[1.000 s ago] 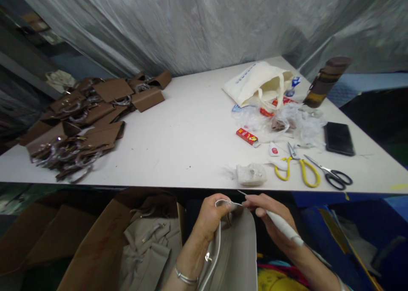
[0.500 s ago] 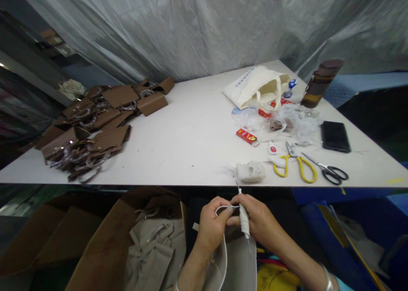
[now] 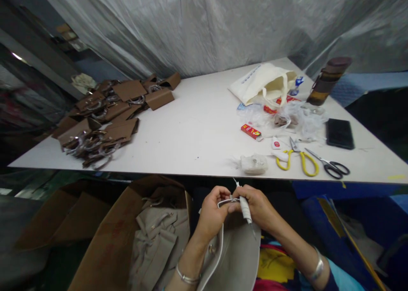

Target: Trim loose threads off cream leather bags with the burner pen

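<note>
A light grey bag (image 3: 240, 252) hangs open below the table edge, its upper rim between my two hands. My left hand (image 3: 210, 214) is closed, pinching the rim between thumb and fingers. Beside it, my right hand (image 3: 259, 208) grips a thin tool wrapped in white tape (image 3: 245, 210), with a slim metal point sticking out at each end. The tool leans across the bag's rim. My right thumb and fingertips are also at the rim, close to my left fingertips. What lies exactly between the fingertips is partly hidden.
Brown bags (image 3: 127, 91) are heaped on the white table (image 3: 178, 142) at left. Yellow-handled scissors (image 3: 296, 157), black-handled scissors (image 3: 331, 165), a phone (image 3: 339, 133), a bottle (image 3: 328, 80) and a cloth bag (image 3: 255, 84) lie or stand at right. A cardboard box (image 3: 105, 240) holds grey bags (image 3: 156, 240).
The view has shifted, so the table things appear further right and slightly higher. My hands stay at the rim, the fingertips closer together. More of the grey bag's inside shows.
</note>
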`<state>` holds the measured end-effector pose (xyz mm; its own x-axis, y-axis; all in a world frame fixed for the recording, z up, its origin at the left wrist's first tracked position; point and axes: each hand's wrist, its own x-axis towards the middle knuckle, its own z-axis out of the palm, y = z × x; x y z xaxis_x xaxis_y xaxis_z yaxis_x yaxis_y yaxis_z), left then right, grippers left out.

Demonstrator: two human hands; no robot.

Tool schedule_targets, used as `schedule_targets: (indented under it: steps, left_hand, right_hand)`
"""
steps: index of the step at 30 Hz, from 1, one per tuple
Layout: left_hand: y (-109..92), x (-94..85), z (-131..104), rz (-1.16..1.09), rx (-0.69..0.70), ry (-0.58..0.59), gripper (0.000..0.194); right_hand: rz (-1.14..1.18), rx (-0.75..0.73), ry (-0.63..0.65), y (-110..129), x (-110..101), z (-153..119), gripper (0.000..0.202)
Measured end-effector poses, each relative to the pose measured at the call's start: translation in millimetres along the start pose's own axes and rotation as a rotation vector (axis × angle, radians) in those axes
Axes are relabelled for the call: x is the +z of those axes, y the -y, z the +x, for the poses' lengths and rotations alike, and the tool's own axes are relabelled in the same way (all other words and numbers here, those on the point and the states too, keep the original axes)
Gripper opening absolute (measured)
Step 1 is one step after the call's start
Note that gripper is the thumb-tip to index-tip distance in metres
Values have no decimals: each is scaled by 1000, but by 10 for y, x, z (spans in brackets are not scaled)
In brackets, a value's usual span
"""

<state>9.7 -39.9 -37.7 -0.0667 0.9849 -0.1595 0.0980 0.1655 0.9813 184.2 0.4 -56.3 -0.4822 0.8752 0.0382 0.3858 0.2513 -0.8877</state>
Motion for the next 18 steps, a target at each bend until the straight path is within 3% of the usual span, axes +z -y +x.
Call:
schedule_targets:
  steps: [13,18]
  left_hand:
    - [110,-56,-28,-153,-20,51,24]
    - [109,-229,-91,-300,37,122,32]
  right_hand:
    - [-35,-55,-60,-5,79,-101,36]
    - [-36,-83,-102,84,49,-167,35]
